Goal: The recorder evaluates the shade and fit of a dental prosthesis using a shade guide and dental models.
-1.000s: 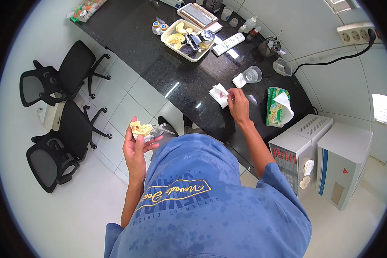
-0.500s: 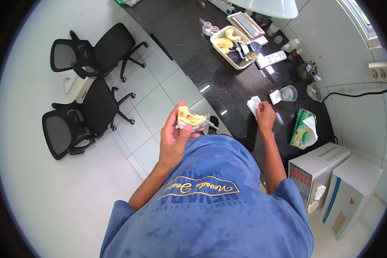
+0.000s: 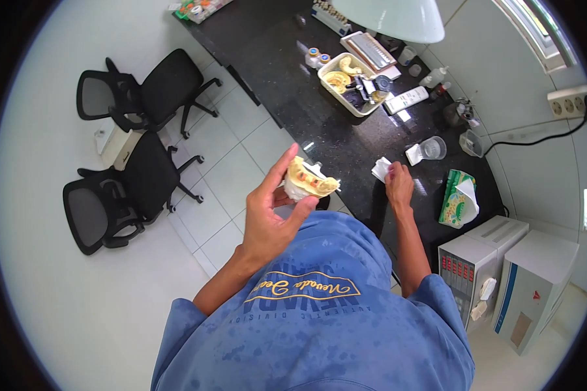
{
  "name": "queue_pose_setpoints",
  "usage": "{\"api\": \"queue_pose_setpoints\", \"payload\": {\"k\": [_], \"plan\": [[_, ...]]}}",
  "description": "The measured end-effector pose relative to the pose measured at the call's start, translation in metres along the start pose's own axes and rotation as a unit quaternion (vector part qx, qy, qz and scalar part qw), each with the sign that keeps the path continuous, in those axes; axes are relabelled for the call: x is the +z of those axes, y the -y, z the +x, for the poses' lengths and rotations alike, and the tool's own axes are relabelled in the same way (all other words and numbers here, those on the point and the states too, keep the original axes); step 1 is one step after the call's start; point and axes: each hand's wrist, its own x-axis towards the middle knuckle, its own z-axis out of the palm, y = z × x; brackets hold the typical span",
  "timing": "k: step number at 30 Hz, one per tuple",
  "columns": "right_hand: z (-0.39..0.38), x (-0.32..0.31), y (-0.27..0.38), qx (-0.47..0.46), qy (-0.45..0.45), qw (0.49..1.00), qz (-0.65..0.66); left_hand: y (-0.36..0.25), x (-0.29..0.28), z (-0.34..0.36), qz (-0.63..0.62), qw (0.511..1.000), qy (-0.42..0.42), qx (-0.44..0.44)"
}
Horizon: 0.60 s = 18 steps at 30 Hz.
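Observation:
A dental plaster model (image 3: 314, 182), yellow on top with a white base, is in my left hand (image 3: 267, 218). Thumb and fingers grip it from both sides, and its curved arch and some reddish spots show. My right hand (image 3: 400, 189) rests on the black countertop with its fingers pinched together. Its fingertips touch a folded white tissue (image 3: 379, 169). A small pinkish bit shows at those fingertips, too small to name.
Right of the tissue stand a clear plastic cup (image 3: 433, 148) and a green tissue pack (image 3: 458, 199). Farther off, a white tray (image 3: 329, 83) holds more yellow models and a metal device. A lamp shade (image 3: 394, 18) overhangs the counter. Black office chairs (image 3: 166, 169) stand at left.
My left hand has turned the model and brought it slightly to the right, so its arch and white base show more. My right hand stays at the tissue. The view has shifted slightly.

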Motion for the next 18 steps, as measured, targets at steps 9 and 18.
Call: {"api": "queue_pose_setpoints", "payload": {"k": [9, 18], "plan": [[0.005, 0.001, -0.018, 0.077, 0.017, 0.991, 0.104, 0.004, -0.01, -0.002, 0.032, 0.998, -0.046, -0.009], [0.003, 0.006, -0.027, 0.122, 0.003, 0.99, 0.076, 0.001, -0.009, -0.005, 0.056, 0.995, -0.063, -0.044]]}}
